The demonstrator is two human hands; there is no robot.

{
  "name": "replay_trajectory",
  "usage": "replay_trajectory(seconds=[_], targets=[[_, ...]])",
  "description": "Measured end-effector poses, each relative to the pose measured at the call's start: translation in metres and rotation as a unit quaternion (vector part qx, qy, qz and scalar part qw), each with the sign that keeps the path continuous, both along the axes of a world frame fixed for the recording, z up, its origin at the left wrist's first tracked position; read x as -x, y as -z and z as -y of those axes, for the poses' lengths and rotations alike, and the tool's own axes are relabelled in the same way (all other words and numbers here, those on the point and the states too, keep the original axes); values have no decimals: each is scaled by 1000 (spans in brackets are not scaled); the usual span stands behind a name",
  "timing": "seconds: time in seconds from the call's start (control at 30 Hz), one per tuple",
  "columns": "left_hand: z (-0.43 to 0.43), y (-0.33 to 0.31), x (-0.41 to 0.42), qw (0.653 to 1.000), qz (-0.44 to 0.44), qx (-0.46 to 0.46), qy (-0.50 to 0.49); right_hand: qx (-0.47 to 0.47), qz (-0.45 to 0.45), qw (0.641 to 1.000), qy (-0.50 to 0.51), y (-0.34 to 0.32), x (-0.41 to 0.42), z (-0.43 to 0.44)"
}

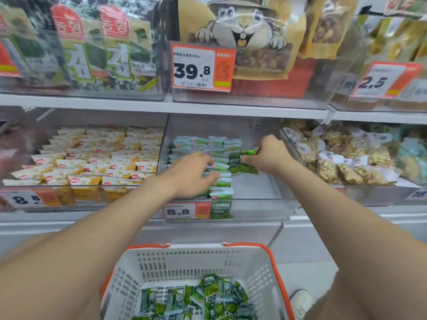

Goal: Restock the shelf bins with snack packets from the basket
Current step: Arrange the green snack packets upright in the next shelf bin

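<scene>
Both hands reach into the clear middle bin (254, 204) on the lower shelf. My left hand (191, 174) rests on the rows of green snack packets (219, 183), fingers curled over them. My right hand (270, 155) pinches green packets (245, 161) at the right end of the rows. Below, a white basket (184, 262) with orange rim holds several loose green packets (208, 296).
The left bin holds yellow-and-white packets (92, 158); the right bin holds clear bags of nuts (346, 162). Price tags (184, 211) hang on the bin fronts. The upper shelf carries seaweed packs (92, 42) and large nut bags (254, 31). A shoe (300, 301) shows beside the basket.
</scene>
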State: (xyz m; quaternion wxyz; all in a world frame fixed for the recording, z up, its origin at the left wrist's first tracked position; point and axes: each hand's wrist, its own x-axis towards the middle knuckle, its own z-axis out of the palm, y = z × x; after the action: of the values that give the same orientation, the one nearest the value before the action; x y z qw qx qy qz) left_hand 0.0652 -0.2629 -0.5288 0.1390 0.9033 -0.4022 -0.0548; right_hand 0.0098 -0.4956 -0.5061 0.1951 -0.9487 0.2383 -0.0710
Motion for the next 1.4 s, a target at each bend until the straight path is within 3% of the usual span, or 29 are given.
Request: replay_trajectory(seconds=[0.1, 0.27, 0.47, 0.63, 0.8, 1.1, 1.2, 1.27, 1.4], targets=[[5, 11, -11, 999, -10, -38, 0, 16, -81, 996, -22, 15, -25, 9], [17, 11, -18, 998, 14, -64, 5, -55, -98, 993, -45, 41, -43, 9], [24, 19, -20, 994, 22, -111, 12, -109, -17, 993, -33, 53, -55, 5], [27, 17, -18, 993, 24, -117, 5, 65, -6, 998, 7, 56, -55, 3], [25, 16, -16, 994, 35, -107, 5, 41, 10, 999, 16, 65, -62, -2], [18, 13, 1, 999, 52, 15, 3, -76, -62, 993, -65, 55, -36, -7], [12, 14, 11, 996, 65, 66, 0, -65, -101, 989, -90, 44, -14, -11], [6, 12, 24, 992, 78, 102, 5, -17, -68, 993, -92, 36, 2, -22], [-9, -2, 61, 971, 150, 185, 14, 16, 114, 988, -102, 16, 39, -56]])
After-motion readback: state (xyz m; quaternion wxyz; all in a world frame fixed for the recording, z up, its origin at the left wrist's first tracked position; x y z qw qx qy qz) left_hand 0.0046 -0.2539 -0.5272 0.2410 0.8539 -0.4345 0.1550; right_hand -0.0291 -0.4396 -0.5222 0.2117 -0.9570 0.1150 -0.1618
